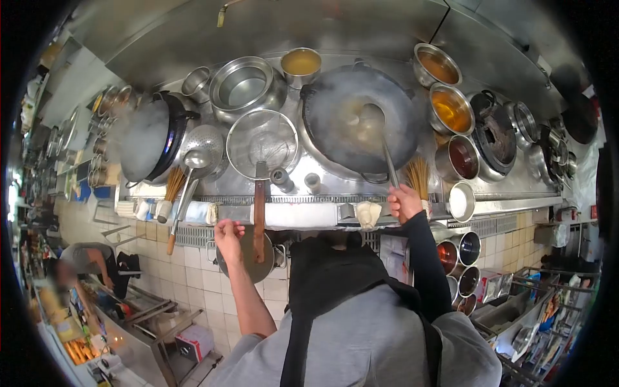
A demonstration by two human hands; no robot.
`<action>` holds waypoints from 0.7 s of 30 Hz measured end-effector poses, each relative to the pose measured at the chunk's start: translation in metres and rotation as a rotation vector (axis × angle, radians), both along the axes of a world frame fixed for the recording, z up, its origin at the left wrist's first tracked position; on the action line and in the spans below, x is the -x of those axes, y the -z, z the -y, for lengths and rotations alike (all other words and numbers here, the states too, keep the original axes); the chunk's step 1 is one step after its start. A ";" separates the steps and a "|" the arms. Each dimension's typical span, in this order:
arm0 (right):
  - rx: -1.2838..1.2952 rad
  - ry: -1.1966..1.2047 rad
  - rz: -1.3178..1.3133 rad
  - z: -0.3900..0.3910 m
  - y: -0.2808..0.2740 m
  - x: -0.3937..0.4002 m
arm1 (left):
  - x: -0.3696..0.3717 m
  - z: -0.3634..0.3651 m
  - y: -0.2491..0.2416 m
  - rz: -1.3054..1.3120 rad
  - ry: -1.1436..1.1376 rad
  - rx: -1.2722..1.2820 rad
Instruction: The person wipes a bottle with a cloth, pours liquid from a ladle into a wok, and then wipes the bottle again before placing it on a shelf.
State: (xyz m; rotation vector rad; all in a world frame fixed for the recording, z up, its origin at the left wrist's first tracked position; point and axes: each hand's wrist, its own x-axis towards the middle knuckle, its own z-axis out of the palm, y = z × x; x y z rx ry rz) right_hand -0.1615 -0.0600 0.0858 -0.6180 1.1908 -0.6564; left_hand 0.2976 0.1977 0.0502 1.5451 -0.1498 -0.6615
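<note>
My right hand (406,203) is closed around the handle of a long ladle (391,161). The ladle's bowl dips into a large steaming wok (322,138) with cloudy, pale liquid in it. My left hand (230,232) hangs over the stove's front edge with its fingers curled, and I see nothing in them. Just right of it is the wooden handle (259,219) of a round wire strainer (263,138), which lies on the stove top. A bamboo brush (418,179) stands close beside my right hand. Steam blurs what is in the wok.
At the back are a wide metal pot (248,87) and a pot of yellow liquid (301,64). Bowls of amber liquid (451,109) stand right of the wok. On the left, another wok (147,142) steams beside a perforated skimmer (205,145). A co-worker (90,258) is at far left.
</note>
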 end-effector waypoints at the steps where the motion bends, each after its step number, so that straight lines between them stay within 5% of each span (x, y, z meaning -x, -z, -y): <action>1: -0.051 0.006 0.113 0.006 0.000 0.005 | 0.002 0.001 -0.003 0.003 -0.001 0.004; 2: -0.102 0.013 0.223 0.009 0.000 0.009 | 0.006 0.002 -0.005 0.005 0.000 0.008; 7: 0.242 0.025 -0.223 0.007 0.020 0.003 | 0.025 0.005 -0.013 0.034 -0.004 0.002; 13: 0.347 -0.120 -0.281 0.027 0.009 0.023 | 0.057 -0.006 -0.019 0.023 0.017 0.015; 15: 1.187 -0.241 -0.673 0.040 0.061 0.044 | 0.053 -0.012 -0.002 -0.022 0.100 0.135; 16: 0.937 -0.260 -0.538 0.046 0.075 0.045 | 0.064 -0.004 -0.004 0.074 0.013 0.083; 17: 1.144 -0.323 -0.654 0.046 0.070 0.050 | 0.063 0.009 -0.002 0.069 0.003 0.103; 20: 0.332 -0.412 -0.415 0.022 0.003 0.044 | 0.097 -0.009 -0.023 0.036 -0.036 0.034; 21: 0.362 -0.405 -0.352 0.016 0.005 0.043 | 0.106 -0.010 -0.033 0.044 -0.043 -0.029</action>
